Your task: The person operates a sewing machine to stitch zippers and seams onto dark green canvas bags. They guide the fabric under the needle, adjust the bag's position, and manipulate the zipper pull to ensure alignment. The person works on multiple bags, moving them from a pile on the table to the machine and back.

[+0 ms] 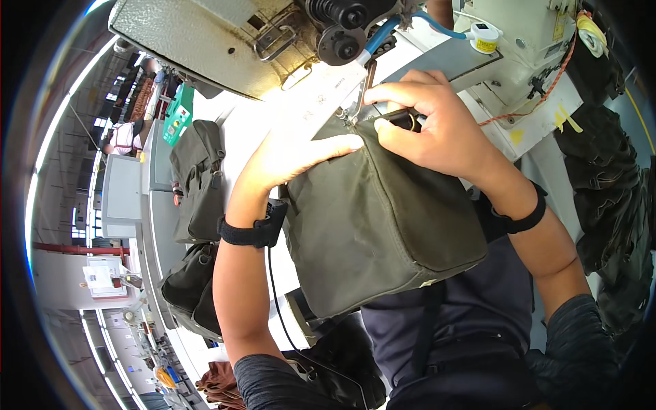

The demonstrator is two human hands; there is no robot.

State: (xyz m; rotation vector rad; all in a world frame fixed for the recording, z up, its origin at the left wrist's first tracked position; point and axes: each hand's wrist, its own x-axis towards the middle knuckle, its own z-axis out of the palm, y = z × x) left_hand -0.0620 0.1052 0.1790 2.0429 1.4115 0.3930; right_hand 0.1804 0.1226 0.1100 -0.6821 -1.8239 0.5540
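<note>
Right hand [441, 123] grips a black tool [402, 121]; left hand [294, 156], unclenched, rests its thumb on the bag [342, 225], which lies at 7 o'clock from the right hand, seam [389, 198] running 11 to 5 o'clock; left thumb is nearer the presser foot [350, 123].

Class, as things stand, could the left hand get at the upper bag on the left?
Probably yes: the upper bag lies left of the left hand, seemingly unblocked, though that hand would have to leave the near bag.
</note>
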